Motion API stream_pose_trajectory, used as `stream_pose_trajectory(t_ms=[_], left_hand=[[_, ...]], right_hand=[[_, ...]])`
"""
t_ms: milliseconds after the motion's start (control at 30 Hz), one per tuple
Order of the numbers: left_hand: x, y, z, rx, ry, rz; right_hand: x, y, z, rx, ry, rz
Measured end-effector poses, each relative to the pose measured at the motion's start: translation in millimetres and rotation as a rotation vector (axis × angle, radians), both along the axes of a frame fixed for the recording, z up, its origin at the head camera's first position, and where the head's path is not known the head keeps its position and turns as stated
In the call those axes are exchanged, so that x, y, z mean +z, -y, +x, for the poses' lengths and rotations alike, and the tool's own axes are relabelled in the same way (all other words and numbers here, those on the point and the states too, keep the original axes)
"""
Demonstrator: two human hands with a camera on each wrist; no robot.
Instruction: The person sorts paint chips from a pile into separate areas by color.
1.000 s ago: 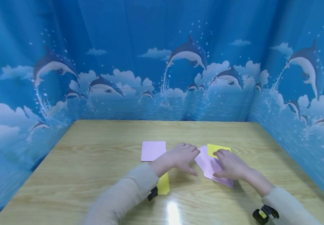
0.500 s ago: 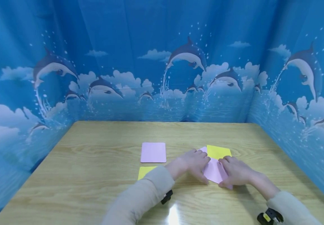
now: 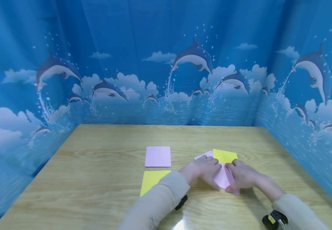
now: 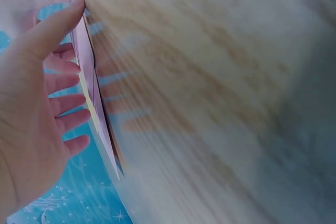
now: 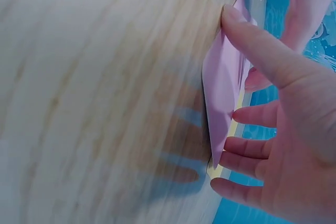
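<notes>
Thin square pink cards (image 3: 222, 178) lie overlapped on the right half of the table, with a yellow card (image 3: 225, 156) showing at their far side. My left hand (image 3: 206, 169) rests over the left part of the pile, fingers spread and thumb at the near edge. Facing it, my right hand (image 3: 245, 175) touches the right part, its thumb also at the near edge. Both thumbtips come close together in the wrist views. Seen from the right wrist, the pink card (image 5: 223, 87) lies between thumb and outstretched fingers. Parts of the pile are hidden under the hands.
Left of the pile lies a single pink card (image 3: 158, 156). Just nearer is another yellow card (image 3: 153, 182), partly covered by the left sleeve (image 3: 163, 198). A blue dolphin curtain (image 3: 166, 64) surrounds the wooden table (image 3: 97, 159) at the back and sides.
My left hand has moved right onto the pink cards, baring the yellow card on the left. The right hand has shifted slightly right and nearer, its thumb now at the pile's near edge.
</notes>
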State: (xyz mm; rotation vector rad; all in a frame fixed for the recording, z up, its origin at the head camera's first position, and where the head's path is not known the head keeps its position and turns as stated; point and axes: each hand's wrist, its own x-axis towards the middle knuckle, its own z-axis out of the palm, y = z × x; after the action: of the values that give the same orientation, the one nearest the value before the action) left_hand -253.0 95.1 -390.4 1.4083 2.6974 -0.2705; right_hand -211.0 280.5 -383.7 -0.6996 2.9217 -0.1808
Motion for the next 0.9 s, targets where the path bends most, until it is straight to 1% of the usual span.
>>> stream_pose_trajectory(t_ms=[67, 233, 433, 567, 733, 900], left_hand=[[-0.8, -1.0, -1.3, 0.009, 0.021, 0.004], [-2.4, -2.4, -3.8, 0.028, 0.051, 0.009], [-2.5, -4.1, -4.5, 0.028, 0.040, 0.004], [-1.3, -5.7, -3.4, 0.027, 0.046, -0.002], [-0.3, -6.4, -3.1, 0.028, 0.041, 0.003], [0.1, -6.1, -4.8, 0.034, 0.049, 0.012]], right_hand=[[0.0, -0.2, -0.5, 0.011, 0.004, -0.008], [-0.6, 1.6, -1.5, -0.009, 0.023, -0.016], [0.2, 3.8, -2.9, -0.002, -0.004, 0.026], [2.6, 5.4, -0.6, 0.000, -0.010, 0.072], [4.3, 5.4, 1.2, 0.031, -0.037, 0.097], [5.0, 6.1, -0.2, 0.034, -0.018, 0.111]])
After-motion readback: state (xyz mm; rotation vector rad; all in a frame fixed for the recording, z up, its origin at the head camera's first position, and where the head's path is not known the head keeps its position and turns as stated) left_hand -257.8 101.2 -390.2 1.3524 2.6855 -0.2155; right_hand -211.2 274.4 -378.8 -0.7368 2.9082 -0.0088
